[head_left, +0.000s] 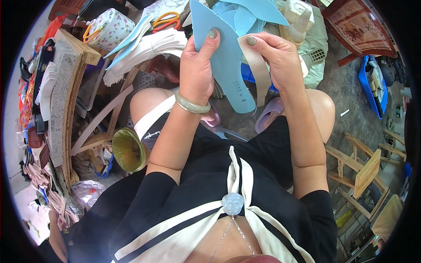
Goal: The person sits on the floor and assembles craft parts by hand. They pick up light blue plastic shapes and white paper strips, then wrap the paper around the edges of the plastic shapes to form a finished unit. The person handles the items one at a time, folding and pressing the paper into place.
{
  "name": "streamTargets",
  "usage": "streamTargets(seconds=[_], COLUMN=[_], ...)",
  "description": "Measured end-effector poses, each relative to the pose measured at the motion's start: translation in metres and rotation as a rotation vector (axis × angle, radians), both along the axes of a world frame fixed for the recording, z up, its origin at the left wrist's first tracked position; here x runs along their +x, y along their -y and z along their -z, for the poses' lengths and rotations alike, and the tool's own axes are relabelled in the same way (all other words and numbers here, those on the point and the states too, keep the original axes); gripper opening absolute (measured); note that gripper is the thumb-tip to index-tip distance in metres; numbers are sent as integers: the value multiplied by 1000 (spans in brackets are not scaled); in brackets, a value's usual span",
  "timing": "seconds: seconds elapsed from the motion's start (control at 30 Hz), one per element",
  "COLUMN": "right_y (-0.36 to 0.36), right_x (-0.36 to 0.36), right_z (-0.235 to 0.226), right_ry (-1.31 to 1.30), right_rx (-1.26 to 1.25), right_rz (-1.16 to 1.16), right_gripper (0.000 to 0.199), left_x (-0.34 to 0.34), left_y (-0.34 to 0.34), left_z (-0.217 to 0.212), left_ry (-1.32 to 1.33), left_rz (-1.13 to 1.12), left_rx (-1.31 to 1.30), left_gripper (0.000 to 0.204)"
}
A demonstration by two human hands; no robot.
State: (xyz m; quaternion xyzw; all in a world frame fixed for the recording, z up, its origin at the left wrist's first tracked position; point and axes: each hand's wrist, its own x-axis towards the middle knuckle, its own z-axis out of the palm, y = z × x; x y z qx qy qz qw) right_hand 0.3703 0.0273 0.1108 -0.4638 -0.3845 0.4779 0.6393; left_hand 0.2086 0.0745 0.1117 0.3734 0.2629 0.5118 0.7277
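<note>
In my left hand (199,65), thumb on top, is a long light-blue flat cut piece (230,65) with dark printed marks near its lower end. The fingers of my right hand (283,59) pinch the upper end of a beige strip (258,72), which hangs down beside the blue piece's right edge. Whether strip and piece touch at the top I cannot tell. Beyond both hands lies a heap of similar light-blue pieces (246,21). A tied bundle of white strips (151,50) sits left of my left hand.
Orange-handled scissors (165,22) and a floral container (113,28) stand at the far left. A bottle with a nozzle (300,25) is beyond my right hand. A wooden bench (66,96) and a yellow-green bucket (130,150) are left; a blue tray (365,90) and wooden stool (367,173) right.
</note>
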Motion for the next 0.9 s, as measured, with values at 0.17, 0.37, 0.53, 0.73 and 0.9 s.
streamTargets(seconds=[0.17, 0.37, 0.53, 0.73, 0.9], right_y=[1, 3, 1, 6, 11], right_x=[-4, -6, -4, -6, -4], right_z=[2, 1, 1, -9, -12], right_ry=[208, 186, -198, 246, 907], right_rx=[88, 109, 64, 182, 318], right_rz=[83, 101, -85, 0, 150], right_gripper=[17, 16, 17, 13, 15], left_x=[3, 6, 3, -4, -5], left_y=[4, 8, 4, 3, 5], left_z=[-4, -6, 1, 0, -9], left_ry=[-17, 21, 73, 15, -331], left_rz=[-21, -25, 36, 79, 173], left_rx=[16, 38, 122, 140, 196], left_gripper=[28, 29, 26, 26, 39])
